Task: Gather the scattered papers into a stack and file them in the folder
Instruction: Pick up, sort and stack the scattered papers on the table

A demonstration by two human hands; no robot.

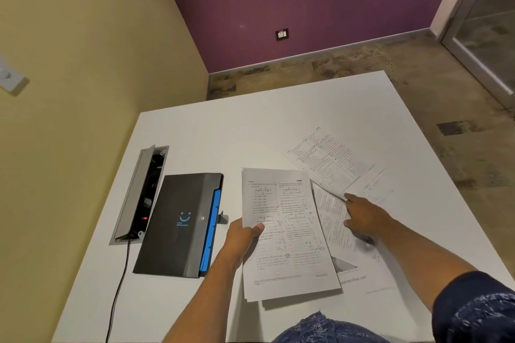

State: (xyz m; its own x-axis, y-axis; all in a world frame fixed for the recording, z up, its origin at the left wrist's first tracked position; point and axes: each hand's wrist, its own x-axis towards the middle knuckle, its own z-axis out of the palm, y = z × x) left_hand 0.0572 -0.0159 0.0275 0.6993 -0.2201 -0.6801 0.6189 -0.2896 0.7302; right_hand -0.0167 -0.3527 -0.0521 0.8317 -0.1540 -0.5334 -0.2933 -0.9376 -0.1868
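My left hand (243, 234) grips the left edge of a small stack of printed papers (287, 234), held just above the white table (211, 136). My right hand (365, 217) lies on a loose sheet (333, 220) to the right of the stack, fingers spread and index finger touching the sheet's upper edge. Another printed page (331, 159) lies angled farther back, and more sheets (370, 273) spread under my right forearm. A black folder (181, 225) with blue tabs and a blue smiley logo lies shut on the table to the left of my left hand.
An open grey cable box (139, 195) is set into the table left of the folder, and a black cord (118, 287) runs from it toward the near edge. Yellow wall on the left, purple wall behind, patterned floor beyond the table.
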